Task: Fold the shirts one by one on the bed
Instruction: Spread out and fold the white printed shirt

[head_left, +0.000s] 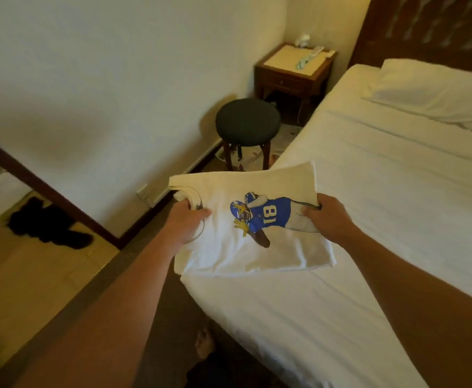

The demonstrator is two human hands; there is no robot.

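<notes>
1. A white shirt [257, 217], already folded into a flat packet, is held by both hands at the near corner of the bed [383, 191]. Its right part is over the mattress and its left part juts past the bed edge above the floor
2. The left hand [185, 219] grips the collar end, thumb on top and fingers curled underneath. The right hand [325, 217] pinches the opposite end the same way, thumb pressed on the printed side
3. The print, a figure in a blue jersey numbered 18, faces up and lies sideways: its head is toward the left hand and its legs toward the right
4. The packet's long axis runs left to right between the two hands, roughly crosswise to the bed's length. The collar points left, away from the bed
5. Judging by the tidy shape, folding of this shirt looks finished or nearly so, and the step in hand is carrying or setting the packet down
6. The next move calls for lowering it level onto the sheet, both hands letting go together so the layers do not slide apart
7. A round stool [247, 121] and a small nightstand [293, 71] stand beside the bed, well apart from the shirt, with a pillow [430, 91] at the head end
</notes>
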